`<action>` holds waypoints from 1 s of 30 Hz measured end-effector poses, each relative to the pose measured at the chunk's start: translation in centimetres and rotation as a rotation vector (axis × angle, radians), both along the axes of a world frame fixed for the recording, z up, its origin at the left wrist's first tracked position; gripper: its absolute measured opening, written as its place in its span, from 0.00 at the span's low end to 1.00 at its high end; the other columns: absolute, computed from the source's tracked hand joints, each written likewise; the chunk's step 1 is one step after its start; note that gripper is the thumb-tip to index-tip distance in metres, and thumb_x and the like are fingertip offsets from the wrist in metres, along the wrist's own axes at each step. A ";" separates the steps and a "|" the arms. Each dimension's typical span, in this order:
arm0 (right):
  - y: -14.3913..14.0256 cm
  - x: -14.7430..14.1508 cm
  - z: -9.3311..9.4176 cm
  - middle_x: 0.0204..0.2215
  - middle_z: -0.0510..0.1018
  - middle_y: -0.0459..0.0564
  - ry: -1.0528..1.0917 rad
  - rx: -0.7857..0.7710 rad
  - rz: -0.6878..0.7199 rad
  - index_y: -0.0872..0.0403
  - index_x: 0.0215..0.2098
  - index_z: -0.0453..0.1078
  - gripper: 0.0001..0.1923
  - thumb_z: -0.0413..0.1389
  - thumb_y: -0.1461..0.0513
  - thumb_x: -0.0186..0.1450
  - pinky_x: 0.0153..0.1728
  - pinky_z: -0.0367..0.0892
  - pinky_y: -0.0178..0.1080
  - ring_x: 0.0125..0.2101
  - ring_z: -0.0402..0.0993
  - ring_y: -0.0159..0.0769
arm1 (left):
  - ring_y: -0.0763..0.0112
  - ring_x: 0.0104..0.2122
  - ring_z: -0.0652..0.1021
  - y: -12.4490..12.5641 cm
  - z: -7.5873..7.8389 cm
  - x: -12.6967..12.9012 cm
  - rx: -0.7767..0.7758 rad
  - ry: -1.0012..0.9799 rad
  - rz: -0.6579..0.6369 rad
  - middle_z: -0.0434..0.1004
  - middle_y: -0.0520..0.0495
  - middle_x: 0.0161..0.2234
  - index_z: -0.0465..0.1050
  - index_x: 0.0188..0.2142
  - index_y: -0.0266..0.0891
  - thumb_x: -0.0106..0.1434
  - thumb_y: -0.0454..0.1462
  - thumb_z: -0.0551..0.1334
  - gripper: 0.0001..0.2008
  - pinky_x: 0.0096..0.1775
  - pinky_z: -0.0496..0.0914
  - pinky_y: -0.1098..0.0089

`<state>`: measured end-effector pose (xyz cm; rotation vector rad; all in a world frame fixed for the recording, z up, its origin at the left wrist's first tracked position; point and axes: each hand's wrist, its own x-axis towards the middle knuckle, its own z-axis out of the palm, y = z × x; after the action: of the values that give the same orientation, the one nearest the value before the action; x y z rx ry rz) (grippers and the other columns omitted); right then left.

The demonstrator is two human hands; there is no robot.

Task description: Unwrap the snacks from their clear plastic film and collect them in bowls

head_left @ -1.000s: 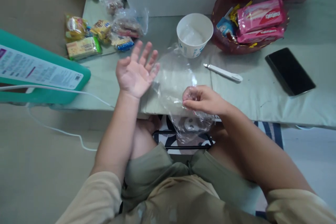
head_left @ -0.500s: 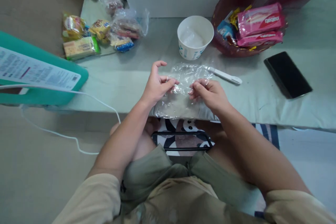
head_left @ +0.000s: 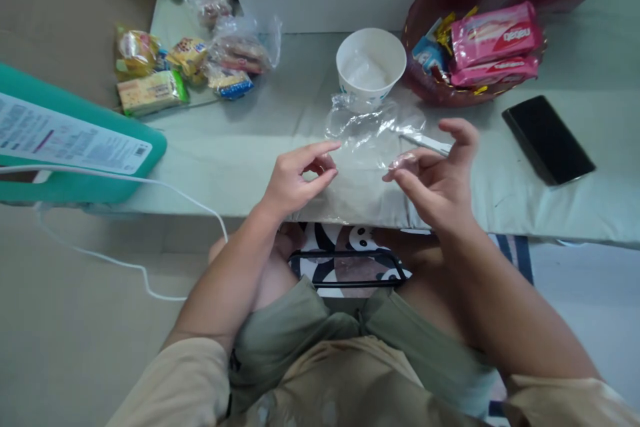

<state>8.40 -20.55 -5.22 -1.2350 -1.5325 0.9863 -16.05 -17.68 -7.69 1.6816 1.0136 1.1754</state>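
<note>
Since half a second ago I see my hands have drawn apart. My left hand (head_left: 295, 180) pinches narrowly at the left edge of the clear plastic bag (head_left: 370, 137); my right hand (head_left: 437, 173) has lifted, its fingers loosely spread, fingertips at the bag's right edge. The bag lies stretched between them on the table (head_left: 240, 147). Behind it, the white paper bowl (head_left: 371, 67) holds clear plastic; the red basket (head_left: 425, 83) holds pink snack packs (head_left: 495, 33).
</note>
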 end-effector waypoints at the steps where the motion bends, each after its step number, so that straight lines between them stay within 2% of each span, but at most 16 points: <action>1: 0.1 0.1 -0.1 0.35 0.78 0.46 -0.061 0.038 0.033 0.40 0.64 0.56 0.33 0.62 0.48 0.65 0.45 0.77 0.52 0.35 0.79 0.42 | 0.73 0.29 0.78 0.1 0.0 0.0 0.029 0.026 0.010 0.81 0.52 0.32 0.81 0.49 0.47 0.58 0.33 0.68 0.19 0.35 0.76 0.69; 4: 0.6 0.1 -0.2 0.32 0.77 0.47 -0.288 0.154 0.079 0.43 0.55 0.69 0.20 0.60 0.53 0.66 0.44 0.76 0.51 0.35 0.77 0.42 | 0.72 0.28 0.76 0.3 0.4 0.0 0.123 0.171 0.090 0.78 0.51 0.29 0.83 0.43 0.47 0.58 0.34 0.68 0.13 0.35 0.74 0.67; 7: 0.8 -0.2 -0.2 0.30 0.73 0.49 -0.459 0.279 -0.023 0.45 0.40 0.77 0.06 0.57 0.58 0.67 0.41 0.74 0.49 0.34 0.75 0.42 | 0.68 0.31 0.75 0.3 0.7 -0.2 0.181 0.295 0.190 0.76 0.47 0.32 0.84 0.35 0.46 0.59 0.35 0.69 0.05 0.37 0.74 0.63; 10: 0.5 -0.5 0.3 0.42 0.74 0.55 -0.498 0.399 -0.099 0.47 0.33 0.76 0.05 0.57 0.59 0.66 0.48 0.73 0.53 0.46 0.75 0.49 | 0.59 0.44 0.78 -0.1 1.2 -0.3 0.194 0.275 0.202 0.78 0.43 0.43 0.81 0.29 0.45 0.57 0.39 0.70 0.02 0.46 0.75 0.57; 12: 0.1 -0.7 0.9 0.49 0.75 0.56 -0.464 0.436 -0.025 0.48 0.32 0.73 0.05 0.56 0.60 0.65 0.57 0.68 0.59 0.56 0.72 0.54 | 0.53 0.54 0.77 -0.5 1.7 -0.2 0.180 0.174 0.112 0.79 0.44 0.49 0.78 0.27 0.45 0.58 0.40 0.70 0.06 0.56 0.72 0.51; 14: -0.5 -0.9 1.4 0.45 0.79 0.52 -0.410 0.367 0.088 0.48 0.31 0.70 0.05 0.55 0.60 0.65 0.65 0.59 0.63 0.59 0.73 0.54 | 0.53 0.56 0.78 -0.9 2.1 0.0 0.116 0.019 0.011 0.82 0.46 0.45 0.74 0.27 0.44 0.61 0.42 0.68 0.09 0.60 0.70 0.49; 15: -0.7 -1.0 1.5 0.39 0.81 0.50 -0.371 0.285 0.130 0.48 0.31 0.69 0.06 0.55 0.59 0.66 0.66 0.58 0.63 0.55 0.76 0.52 | 0.55 0.53 0.80 -1.0 2.2 0.2 0.053 -0.061 -0.017 0.83 0.47 0.40 0.73 0.27 0.44 0.63 0.42 0.67 0.10 0.58 0.72 0.50; 16: -0.8 -1.1 1.6 0.33 0.80 0.48 -0.315 0.181 0.150 0.48 0.31 0.68 0.06 0.55 0.57 0.67 0.64 0.61 0.62 0.49 0.80 0.49 | 0.58 0.47 0.83 -1.0 2.2 0.5 -0.034 -0.133 -0.025 0.83 0.48 0.35 0.72 0.28 0.44 0.64 0.43 0.66 0.10 0.54 0.75 0.52; 18: -0.7 -1.4 1.2 0.26 0.77 0.44 -0.162 -0.042 0.125 0.47 0.36 0.67 0.08 0.55 0.53 0.69 0.52 0.73 0.54 0.34 0.81 0.41 | 0.65 0.33 0.83 -0.7 1.9 1.1 -0.238 -0.236 0.021 0.80 0.51 0.27 0.70 0.30 0.43 0.65 0.44 0.65 0.11 0.39 0.78 0.62; 19: -0.4 -1.5 0.9 0.24 0.76 0.43 -0.078 -0.137 0.081 0.47 0.39 0.67 0.09 0.55 0.51 0.69 0.43 0.76 0.49 0.29 0.79 0.39 | 0.68 0.27 0.81 -0.4 1.7 1.4 -0.338 -0.260 0.061 0.79 0.52 0.25 0.69 0.30 0.44 0.65 0.45 0.65 0.11 0.30 0.75 0.67; 20: -0.1 -1.5 0.5 0.24 0.74 0.42 0.004 -0.207 0.025 0.46 0.43 0.66 0.13 0.56 0.49 0.68 0.36 0.75 0.45 0.25 0.76 0.37 | 0.71 0.23 0.78 0.0 1.4 1.6 -0.425 -0.270 0.101 0.77 0.53 0.23 0.68 0.31 0.44 0.64 0.45 0.65 0.12 0.24 0.70 0.71; 22: 0.8 -1.6 -0.4 0.24 0.73 0.41 0.150 -0.286 -0.056 0.45 0.49 0.64 0.21 0.59 0.45 0.65 0.31 0.74 0.42 0.25 0.75 0.36 | 0.75 0.18 0.74 0.8 1.0 2.0 -0.551 -0.281 0.163 0.74 0.54 0.21 0.66 0.31 0.44 0.63 0.46 0.66 0.13 0.18 0.62 0.74; 24: 1.5 -1.7 -1.0 0.26 0.74 0.41 0.232 -0.355 -0.022 0.46 0.48 0.65 0.24 0.64 0.46 0.60 0.33 0.75 0.42 0.27 0.75 0.35 | 0.77 0.17 0.71 1.4 0.7 2.0 -0.620 -0.330 0.189 0.74 0.54 0.21 0.66 0.32 0.44 0.61 0.45 0.67 0.12 0.16 0.59 0.75; 26: 2.0 -1.7 -1.4 0.27 0.74 0.43 0.231 -0.431 0.069 0.49 0.40 0.68 0.20 0.67 0.48 0.57 0.34 0.75 0.42 0.28 0.75 0.34 | 0.77 0.18 0.72 1.8 0.6 1.7 -0.667 -0.426 0.166 0.76 0.54 0.23 0.68 0.35 0.43 0.58 0.45 0.69 0.13 0.18 0.62 0.75; 28: 2.1 -1.8 -1.6 0.27 0.74 0.44 0.230 -0.451 0.103 0.50 0.33 0.66 0.17 0.66 0.50 0.58 0.36 0.76 0.41 0.29 0.75 0.33 | 0.74 0.23 0.77 1.8 0.7 1.3 -0.733 -0.480 0.060 0.79 0.52 0.26 0.71 0.39 0.42 0.55 0.44 0.71 0.16 0.24 0.69 0.74; 30: 2.1 -1.9 -1.7 0.29 0.76 0.44 0.262 -0.432 0.081 0.49 0.33 0.63 0.16 0.62 0.50 0.61 0.36 0.76 0.41 0.31 0.78 0.34 | 0.70 0.28 0.81 1.7 0.7 1.2 -0.814 -0.423 -0.088 0.80 0.50 0.28 0.73 0.39 0.39 0.53 0.41 0.72 0.17 0.30 0.75 0.70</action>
<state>6.54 -18.42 -6.96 -1.2778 -1.2069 1.5261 -14.87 -15.94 -6.96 0.7879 0.9495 0.8337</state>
